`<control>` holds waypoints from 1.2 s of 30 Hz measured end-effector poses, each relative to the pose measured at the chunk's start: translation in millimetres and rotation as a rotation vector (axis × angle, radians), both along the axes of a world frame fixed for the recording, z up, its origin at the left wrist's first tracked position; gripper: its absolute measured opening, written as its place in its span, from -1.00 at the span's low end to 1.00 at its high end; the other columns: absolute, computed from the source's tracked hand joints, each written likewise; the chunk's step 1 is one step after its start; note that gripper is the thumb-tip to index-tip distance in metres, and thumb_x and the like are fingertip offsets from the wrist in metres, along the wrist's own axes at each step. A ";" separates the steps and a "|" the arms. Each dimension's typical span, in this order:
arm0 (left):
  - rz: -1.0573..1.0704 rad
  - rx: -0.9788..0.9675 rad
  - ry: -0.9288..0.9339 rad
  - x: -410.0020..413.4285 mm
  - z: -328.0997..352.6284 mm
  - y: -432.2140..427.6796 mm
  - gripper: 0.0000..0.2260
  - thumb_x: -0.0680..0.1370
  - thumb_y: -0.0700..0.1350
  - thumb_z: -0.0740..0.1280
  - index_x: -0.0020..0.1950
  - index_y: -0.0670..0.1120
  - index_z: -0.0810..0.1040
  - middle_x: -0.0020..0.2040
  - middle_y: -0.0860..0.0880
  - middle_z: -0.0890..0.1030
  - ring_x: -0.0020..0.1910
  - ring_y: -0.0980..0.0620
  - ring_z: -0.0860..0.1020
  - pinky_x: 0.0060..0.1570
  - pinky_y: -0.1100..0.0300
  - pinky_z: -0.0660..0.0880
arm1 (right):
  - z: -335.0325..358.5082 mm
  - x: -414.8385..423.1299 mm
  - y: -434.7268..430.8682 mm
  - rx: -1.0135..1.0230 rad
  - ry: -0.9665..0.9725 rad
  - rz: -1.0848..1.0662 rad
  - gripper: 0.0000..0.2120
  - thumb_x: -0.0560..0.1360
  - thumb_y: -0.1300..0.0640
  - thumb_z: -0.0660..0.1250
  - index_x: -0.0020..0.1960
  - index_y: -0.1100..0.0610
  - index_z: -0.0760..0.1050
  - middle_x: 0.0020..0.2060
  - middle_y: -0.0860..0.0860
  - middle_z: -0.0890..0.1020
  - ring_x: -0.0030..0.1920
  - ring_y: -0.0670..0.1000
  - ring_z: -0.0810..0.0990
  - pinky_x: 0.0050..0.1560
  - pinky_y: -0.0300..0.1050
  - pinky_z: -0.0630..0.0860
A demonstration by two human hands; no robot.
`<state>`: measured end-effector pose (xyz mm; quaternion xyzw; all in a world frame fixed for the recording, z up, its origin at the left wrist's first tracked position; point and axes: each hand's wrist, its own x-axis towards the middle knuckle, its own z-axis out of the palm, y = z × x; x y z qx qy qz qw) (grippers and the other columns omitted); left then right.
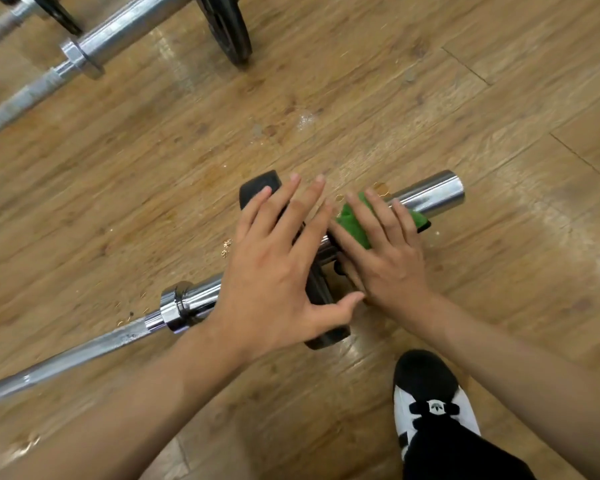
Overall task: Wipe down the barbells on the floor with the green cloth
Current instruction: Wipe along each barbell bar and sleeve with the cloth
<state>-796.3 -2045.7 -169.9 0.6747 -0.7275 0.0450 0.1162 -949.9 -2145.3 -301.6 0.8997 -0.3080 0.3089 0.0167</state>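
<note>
A chrome barbell lies across the wooden floor, running from the lower left up to its sleeve end at the middle right. A small black weight plate sits on the sleeve. My left hand rests on that plate with its fingers spread and straight. My right hand presses a green cloth flat against the sleeve just right of the plate, fingers extended. The cloth is mostly hidden under my fingers.
A second barbell with a black plate lies at the top left, with a third bar behind it. My black and white shoe stands at the lower right. Small drops and crumbs spot the floor near the nearest bar.
</note>
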 end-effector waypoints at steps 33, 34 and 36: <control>0.232 0.033 0.281 74.4 4.2 -79.4 -0.28 0.47 0.21 0.31 0.48 -0.25 0.49 0.51 -0.23 0.43 0.58 -0.23 0.30 0.59 -0.13 0.17 | -0.4 59.7 -88.2 -0.068 -0.021 0.051 -0.57 0.72 -0.03 0.21 0.56 0.04 0.41 0.51 0.14 0.45 0.50 0.20 0.42 0.53 0.12 0.18; 0.237 0.050 0.297 77.1 5.4 -82.0 -0.28 0.47 0.21 0.30 0.49 -0.23 0.48 0.51 -0.21 0.43 0.58 -0.20 0.29 0.59 0.00 0.14 | 0.2 54.5 -95.6 0.000 -0.058 -0.043 -0.56 0.72 -0.03 0.19 0.57 0.03 0.39 0.52 0.14 0.44 0.51 0.19 0.38 0.56 0.11 0.12; 0.259 0.076 0.328 81.2 7.9 -86.5 -0.28 0.48 0.23 0.28 0.51 -0.19 0.48 0.53 -0.15 0.42 0.58 -0.12 0.27 0.54 0.27 0.06 | 5.9 53.7 -102.1 0.153 -0.165 -0.266 -0.58 0.73 0.00 0.13 0.55 0.05 0.40 0.52 0.11 0.43 0.54 0.18 0.31 0.60 0.11 0.01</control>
